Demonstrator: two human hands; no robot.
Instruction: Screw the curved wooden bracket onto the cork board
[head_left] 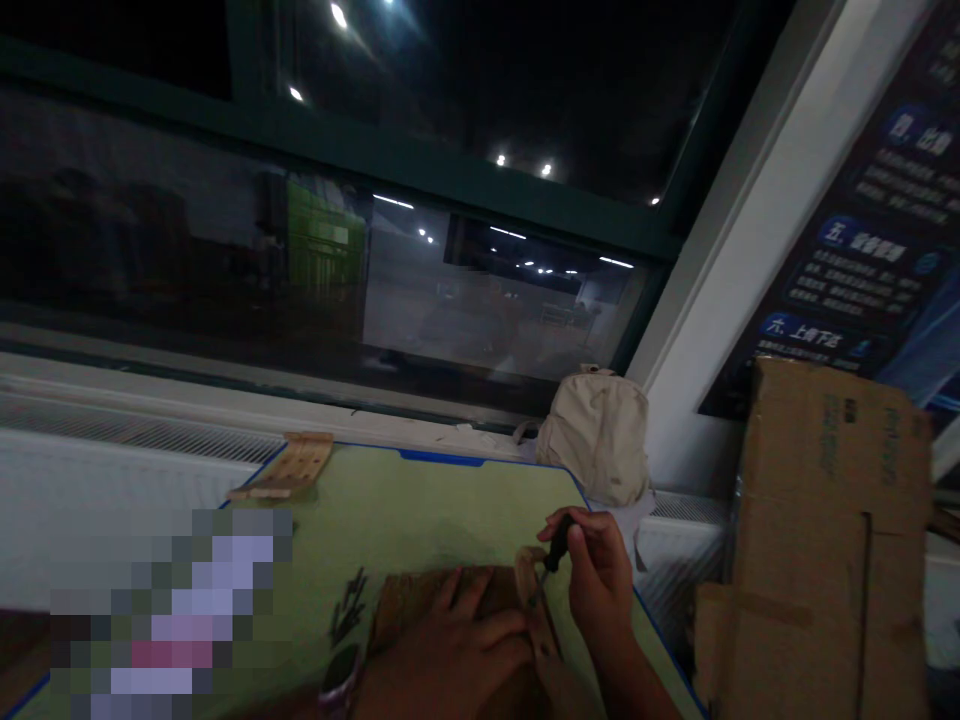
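My right hand [596, 575] is closed around a screwdriver [551, 560] with a dark handle, its tip pointing down at a pale wooden piece [536, 610]. Flat on a brown wooden board [409, 600], my left hand [457, 640] presses down with fingers spread, right beside that pale piece. A watch sits on my left wrist [341, 680]. A small heap of dark screws [349, 605] lies just left of the board on the green mat [420, 510].
A slatted wooden part [289, 465] lies at the mat's far left corner. A beige bag [600, 440] rests on the sill by the dark window. A tall cardboard box [825, 540] stands at the right. A blurred patch covers the lower left.
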